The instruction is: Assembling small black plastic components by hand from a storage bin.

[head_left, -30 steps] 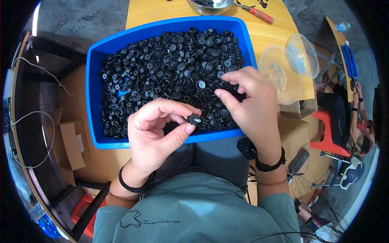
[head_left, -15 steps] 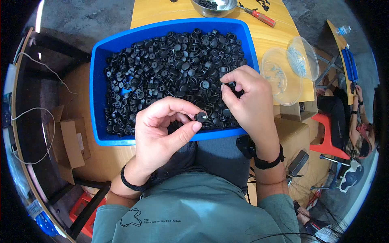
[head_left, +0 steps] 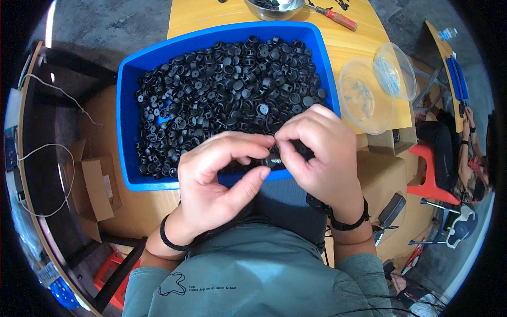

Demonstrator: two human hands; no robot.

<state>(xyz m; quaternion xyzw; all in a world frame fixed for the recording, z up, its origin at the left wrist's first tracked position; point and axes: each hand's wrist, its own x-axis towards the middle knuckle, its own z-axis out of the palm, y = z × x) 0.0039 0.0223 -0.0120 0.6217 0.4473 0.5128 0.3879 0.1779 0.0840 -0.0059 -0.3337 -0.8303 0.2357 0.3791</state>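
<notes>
My left hand (head_left: 211,171) pinches a small black plastic cap (head_left: 270,161) between thumb and fingers, over the near edge of a blue bin (head_left: 125,116). A threaded metal screw end pokes out of the cap toward the right. My right hand (head_left: 322,145) is closed in a pinch beside it, its fingertips meeting the left fingertips next to the screw; what they hold, if anything, is hidden. Beneath both hands the bin holds a deep heap of loose black caps (head_left: 227,87), with a blue piece (head_left: 162,120) among them.
On the wooden table (head_left: 206,13) stand a metal bowl (head_left: 288,11) with black parts, a red-handled screwdriver (head_left: 340,19) and two clear round containers (head_left: 346,113) with small screws. An open cardboard box (head_left: 97,187) sits at left. Another person's hands (head_left: 467,124) show at far right.
My right hand has come left and down from over the heap to the cap in my left hand. My left hand keeps its hold on the cap.
</notes>
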